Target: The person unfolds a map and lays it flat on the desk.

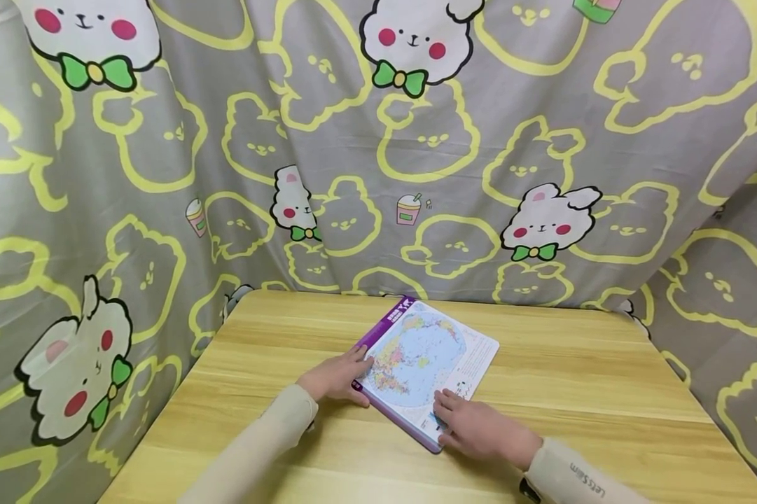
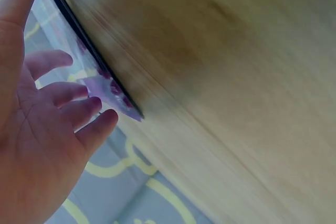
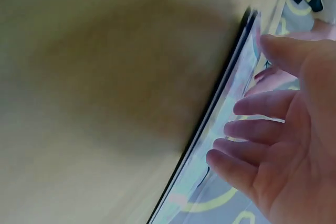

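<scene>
A thin world map board (image 1: 419, 353) with a purple strip down one side lies at an angle on the table, map side up. At its left side my left hand (image 1: 339, 378) touches the purple edge, fingers stretched over the border and thumb by the near corner. My right hand (image 1: 482, 428) rests at the near right part, its fingertips over the printed margin. Relaxed, slightly bent fingers show beside the board's dark edge (image 2: 86, 40) in the left wrist view. The right wrist view has loosely extended fingers (image 3: 257, 129) next to the board's glossy face (image 3: 231, 108).
A wooden table (image 1: 573, 378) with light grain carries the board. Behind it and along both sides hangs a grey curtain (image 1: 353, 140) printed with yellow outlines and white rabbits, close to the table's far edge.
</scene>
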Demonstrator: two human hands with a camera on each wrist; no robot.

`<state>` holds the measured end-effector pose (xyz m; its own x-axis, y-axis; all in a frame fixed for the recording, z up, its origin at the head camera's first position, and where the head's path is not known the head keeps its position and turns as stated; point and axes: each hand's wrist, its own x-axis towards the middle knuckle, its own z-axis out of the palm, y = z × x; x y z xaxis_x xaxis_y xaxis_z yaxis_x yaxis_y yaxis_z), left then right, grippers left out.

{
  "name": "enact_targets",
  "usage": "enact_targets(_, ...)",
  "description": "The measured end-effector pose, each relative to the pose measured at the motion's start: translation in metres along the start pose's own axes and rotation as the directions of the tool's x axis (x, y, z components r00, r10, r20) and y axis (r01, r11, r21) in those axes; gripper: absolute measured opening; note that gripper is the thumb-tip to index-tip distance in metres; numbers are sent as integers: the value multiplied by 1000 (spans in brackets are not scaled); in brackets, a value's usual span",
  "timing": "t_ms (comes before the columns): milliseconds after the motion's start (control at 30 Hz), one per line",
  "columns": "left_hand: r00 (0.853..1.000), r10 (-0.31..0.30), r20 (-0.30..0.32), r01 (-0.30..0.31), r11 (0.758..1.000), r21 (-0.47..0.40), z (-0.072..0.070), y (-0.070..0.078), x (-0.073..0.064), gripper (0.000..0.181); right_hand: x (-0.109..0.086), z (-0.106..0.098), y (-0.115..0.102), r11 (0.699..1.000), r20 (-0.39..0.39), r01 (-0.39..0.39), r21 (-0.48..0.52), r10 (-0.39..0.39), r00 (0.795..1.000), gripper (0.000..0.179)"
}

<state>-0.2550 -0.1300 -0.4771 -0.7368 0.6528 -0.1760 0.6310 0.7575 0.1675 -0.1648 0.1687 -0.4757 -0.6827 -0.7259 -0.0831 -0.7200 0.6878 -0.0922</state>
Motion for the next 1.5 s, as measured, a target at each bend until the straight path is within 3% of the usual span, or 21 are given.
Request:
enact_targets(567,1000,-6,18,6,1000,20,3,-11,6,88,6,6,-16,998,24,41,-43,-40,999,58)
enact_targets(733,1000,-12,12,11,999,51,2,-7,6,86,7,8,-16,995,9,55,-88,-54,998,57)
enact_targets(1500,1000,6,-17,-3,984,177,5,14,-8,76,-2,4,-3,998,22,45,-50,-44,999,54)
